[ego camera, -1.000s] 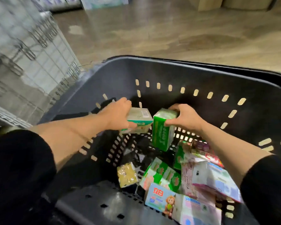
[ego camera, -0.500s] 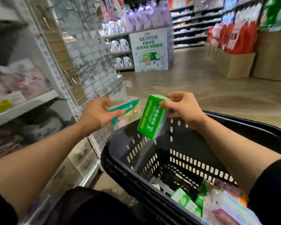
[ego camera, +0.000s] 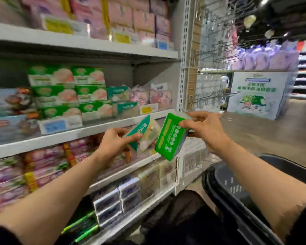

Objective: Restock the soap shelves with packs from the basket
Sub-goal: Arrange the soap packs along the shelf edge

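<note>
A bright green rectangular soap pack with white symbols [ego camera: 170, 137] is held up in front of white metal store shelves [ego camera: 99, 123], gripped by the right hand [ego camera: 203, 129]; the fingers are curled over its upper end and the thumb is pressed against its printed face. The pack is tilted, its lower corner pointing down and left. Just beside it, touching or nearly so, a pale cream soap pack with a teal band [ego camera: 145, 135] is pinched by the left hand [ego camera: 113, 144], thumb on the front and fingers curled behind. Both packs are raised at the level of the shelf edge where stacked green-and-white soap boxes [ego camera: 69, 91] are stored, below a shelf of pink packages [ego camera: 127, 16]. Lower shelves are filled with pink and red wrapped packs [ego camera: 42, 165] and silvery purple boxes [ego camera: 117, 204]. A black plastic basket with slotted walls [ego camera: 224, 184] is seen at lower right, near the right forearm. Much of the scene is blurred.
</note>
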